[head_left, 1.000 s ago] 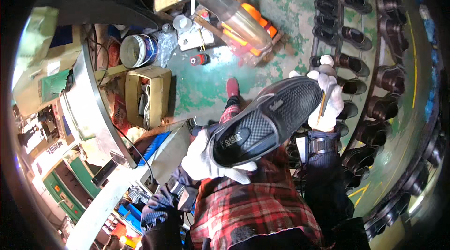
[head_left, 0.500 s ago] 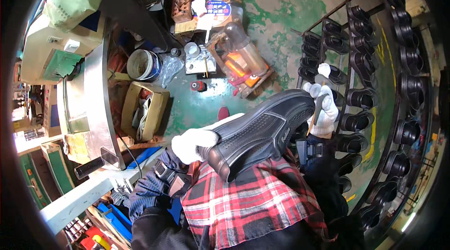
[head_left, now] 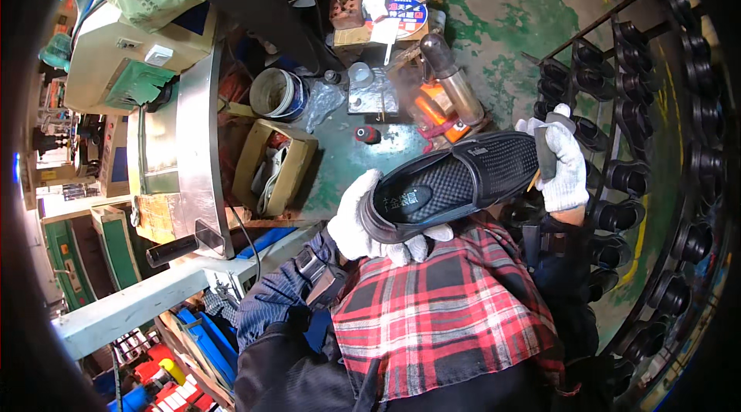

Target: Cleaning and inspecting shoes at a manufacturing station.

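A black slip-on shoe (head_left: 486, 172) with a perforated upper is held over my lap, its opening facing up and its toe to the right. The patterned insole shows inside. My left hand (head_left: 361, 215), in a white glove, is closed around the heel, its fingers coming out under the near side. At the toe is my gloved right hand (head_left: 565, 169), closed on a flat dark-grey piece (head_left: 547, 154) whose kind I cannot make out. A thin yellowish tip (head_left: 533, 180) sticks out below that piece, beside the toe.
Racks of black shoes (head_left: 629, 176) stand on the right. A metal-topped bench (head_left: 197, 142) is at left, with a cardboard box (head_left: 297, 169) and a bucket (head_left: 276, 94) beside it. Ahead are an orange tool (head_left: 440, 109) and a dark red bottle (head_left: 367, 135) on the floor.
The shoe has been rolled from its side so that its opening faces up. My left hand has shifted its hold around the heel. The view has turned, moving the surroundings rightward.
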Demonstrator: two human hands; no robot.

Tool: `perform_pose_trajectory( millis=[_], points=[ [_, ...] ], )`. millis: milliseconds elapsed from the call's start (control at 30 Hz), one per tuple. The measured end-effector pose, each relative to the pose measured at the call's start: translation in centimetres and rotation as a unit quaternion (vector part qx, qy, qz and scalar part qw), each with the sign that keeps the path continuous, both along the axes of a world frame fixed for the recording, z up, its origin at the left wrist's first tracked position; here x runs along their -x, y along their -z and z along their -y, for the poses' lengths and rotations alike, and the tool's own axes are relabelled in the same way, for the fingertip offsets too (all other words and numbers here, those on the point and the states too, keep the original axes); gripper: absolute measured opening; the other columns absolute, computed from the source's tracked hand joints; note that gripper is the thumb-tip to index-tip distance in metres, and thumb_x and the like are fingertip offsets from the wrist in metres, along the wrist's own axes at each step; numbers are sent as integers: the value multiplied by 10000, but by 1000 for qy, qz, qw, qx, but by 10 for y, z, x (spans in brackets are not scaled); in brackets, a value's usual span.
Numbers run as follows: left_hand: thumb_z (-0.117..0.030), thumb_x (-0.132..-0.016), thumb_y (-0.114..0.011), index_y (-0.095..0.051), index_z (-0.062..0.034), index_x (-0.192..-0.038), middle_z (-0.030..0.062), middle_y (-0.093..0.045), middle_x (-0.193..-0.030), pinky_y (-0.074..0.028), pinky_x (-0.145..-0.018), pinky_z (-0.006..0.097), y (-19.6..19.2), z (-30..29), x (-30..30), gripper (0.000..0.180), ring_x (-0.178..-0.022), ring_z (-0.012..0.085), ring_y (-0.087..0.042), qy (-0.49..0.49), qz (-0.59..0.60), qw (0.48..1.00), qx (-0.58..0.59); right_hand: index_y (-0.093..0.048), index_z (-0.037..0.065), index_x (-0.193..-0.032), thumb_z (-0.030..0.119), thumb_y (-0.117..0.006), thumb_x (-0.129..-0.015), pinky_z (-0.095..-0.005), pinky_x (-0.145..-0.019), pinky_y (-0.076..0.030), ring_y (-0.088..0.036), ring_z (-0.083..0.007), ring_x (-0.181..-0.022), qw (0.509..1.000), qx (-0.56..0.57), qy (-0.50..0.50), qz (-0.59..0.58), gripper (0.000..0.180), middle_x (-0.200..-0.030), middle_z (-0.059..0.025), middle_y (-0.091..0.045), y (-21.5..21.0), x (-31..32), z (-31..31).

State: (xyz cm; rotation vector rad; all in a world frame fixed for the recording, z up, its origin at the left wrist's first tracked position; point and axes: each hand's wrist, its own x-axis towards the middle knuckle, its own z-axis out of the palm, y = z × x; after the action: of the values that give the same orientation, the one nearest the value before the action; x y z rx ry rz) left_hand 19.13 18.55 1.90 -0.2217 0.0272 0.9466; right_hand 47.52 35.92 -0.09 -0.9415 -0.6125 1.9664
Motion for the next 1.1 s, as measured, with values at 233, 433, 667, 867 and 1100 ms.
perform_pose_trajectory(
  millis=[233, 433, 667, 867, 1100],
  points=[
    [-272, -959, -610, -437, 41, -1373, 290, -595, -1236, -577, -810, 403, -13, -7, 8, 547, -984, 340, -663, 24, -80, 995, -61, -646, -60, -1070, 75, -566, -886, -361, -1033, -434, -619, -294, -1122, 994, -95, -26, 37, 242, -1172, -212, -665, -11, -4, 0],
    [-182, -861, -706, -353, 21, -1451, 206, -551, -1334, -557, -846, 387, 5, 15, 16, 717, -1032, 312, -659, -45, -282, 952, -105, -649, -59, -1065, 88, -579, -892, -406, -1083, -400, -604, -323, -1144, 989, -146, -7, -13, 238, -1167, -216, -665, -22, 2, 6],
    [-198, -685, -711, -198, 37, -1542, 193, -313, -1560, -170, -1194, 317, -45, -6, 25, 1027, -1454, 250, -294, 95, -445, 889, -59, -665, 10, -1109, 159, -595, -964, -334, -928, -465, -615, -180, -1021, 981, -102, 124, 107, 220, -1103, -76, -681, -17, -7, 12],
    [-198, -668, -720, -232, 24, -1539, 184, -315, -1562, -180, -1189, 324, -49, -2, 25, 1022, -1454, 250, -293, 79, -466, 879, -61, -664, 1, -1104, 134, -581, -958, -259, -799, -493, -607, -120, -885, 962, -162, 110, 188, 214, -1008, -49, -662, -49, 26, 30],
    [-275, -786, -687, -191, -2, -1556, 171, -311, -1562, -197, -1175, 327, -48, -1, 28, 956, -1442, 248, -295, 98, -493, 858, -110, -665, -38, -1071, 19, -682, -858, -229, -741, -485, -599, -79, -831, 938, -236, 41, 249, 221, -1001, -50, -678, -60, 64, 61]
  ],
)
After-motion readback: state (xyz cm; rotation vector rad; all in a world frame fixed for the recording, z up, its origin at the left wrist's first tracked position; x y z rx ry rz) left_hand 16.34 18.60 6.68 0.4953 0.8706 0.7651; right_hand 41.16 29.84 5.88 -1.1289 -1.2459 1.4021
